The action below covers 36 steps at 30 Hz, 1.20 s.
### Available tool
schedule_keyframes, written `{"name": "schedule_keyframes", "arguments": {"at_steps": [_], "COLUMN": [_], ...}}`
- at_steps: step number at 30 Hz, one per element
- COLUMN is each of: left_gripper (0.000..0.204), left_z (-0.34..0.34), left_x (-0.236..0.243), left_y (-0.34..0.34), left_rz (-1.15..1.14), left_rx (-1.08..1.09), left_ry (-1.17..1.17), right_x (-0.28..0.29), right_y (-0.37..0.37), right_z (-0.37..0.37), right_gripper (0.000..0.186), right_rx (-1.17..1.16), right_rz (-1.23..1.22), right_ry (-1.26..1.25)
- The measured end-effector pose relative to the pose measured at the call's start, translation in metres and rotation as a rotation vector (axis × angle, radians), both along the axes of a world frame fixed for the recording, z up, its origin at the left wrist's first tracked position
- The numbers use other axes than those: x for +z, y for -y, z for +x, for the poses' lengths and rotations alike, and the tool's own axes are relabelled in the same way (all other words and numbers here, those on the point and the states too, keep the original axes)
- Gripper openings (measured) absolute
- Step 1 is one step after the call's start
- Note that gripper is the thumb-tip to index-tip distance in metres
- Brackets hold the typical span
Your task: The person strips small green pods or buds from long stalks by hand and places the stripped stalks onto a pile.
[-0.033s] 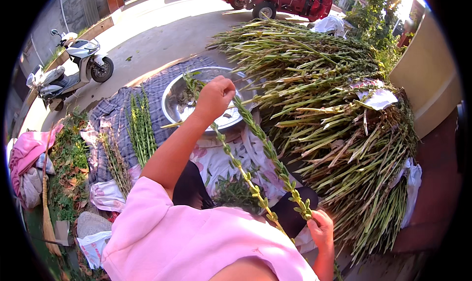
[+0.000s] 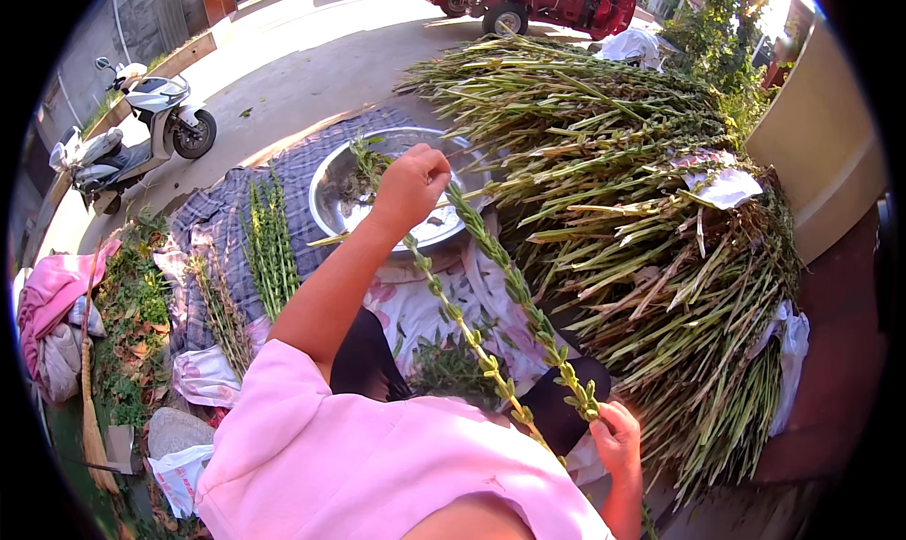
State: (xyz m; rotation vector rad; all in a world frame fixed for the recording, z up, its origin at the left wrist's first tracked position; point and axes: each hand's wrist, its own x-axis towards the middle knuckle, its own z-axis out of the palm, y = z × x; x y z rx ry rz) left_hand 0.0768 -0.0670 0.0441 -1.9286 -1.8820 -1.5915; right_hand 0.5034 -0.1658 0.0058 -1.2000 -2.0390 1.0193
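My left hand (image 2: 412, 187) is closed above the metal basin (image 2: 330, 221), at the upper end of a green sesame stalk (image 2: 514, 280) lined with pods. This stalk slants down to my right hand (image 2: 618, 436), whose thumb and fingers pinch its lower end. A second, yellower sesame stalk (image 2: 469, 336) runs alongside it, from under my left forearm toward my lap; its lower end is hidden. Inside the basin lie a clump of leafy green bits (image 2: 366, 170) and some pale matter. Loose green leaves (image 2: 460, 368) rest on the flowered cloth between my legs.
A large heap of cut stalks (image 2: 642, 257) fills the right side. Left of the basin, upright-looking green stalks (image 2: 272, 247) lie on a checked cloth (image 2: 212, 210). A broom (image 2: 92, 427) and a stone (image 2: 179, 431) are at lower left. Farther off stand a scooter (image 2: 142, 129) and a red three-wheeled truck (image 2: 528, 2).
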Motion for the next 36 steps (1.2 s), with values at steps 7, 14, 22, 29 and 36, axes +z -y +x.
{"name": "schedule_keyframes", "arguments": {"at_steps": [7,14,22,29,36], "left_gripper": [0.005,0.006,0.011,0.009,0.009], "left_z": [0.013,0.03,0.036,0.033,0.047], "left_x": [0.001,0.004,0.009,0.001,0.001], "left_y": [0.014,0.055,0.044,0.036,0.035], "left_rz": [0.051,-0.097,-0.022,-0.044,0.084], "left_rx": [-0.058,-0.086,-0.128,-0.04,-0.071], "left_ry": [-0.047,0.217,-0.006,-0.274,-0.339], "right_x": [0.009,0.032,0.039,0.037,0.026], "right_y": [-0.001,-0.006,-0.005,-0.01,-0.015], "right_z": [-0.001,-0.015,-0.025,-0.026,-0.022], "right_gripper": [0.022,0.023,0.019,0.02,0.021], "right_rx": [0.011,-0.032,-0.036,0.0,-0.006], "right_rz": [-0.001,0.022,0.072,0.108,0.154], "right_ry": [0.046,0.052,0.08,0.105,0.115]}}
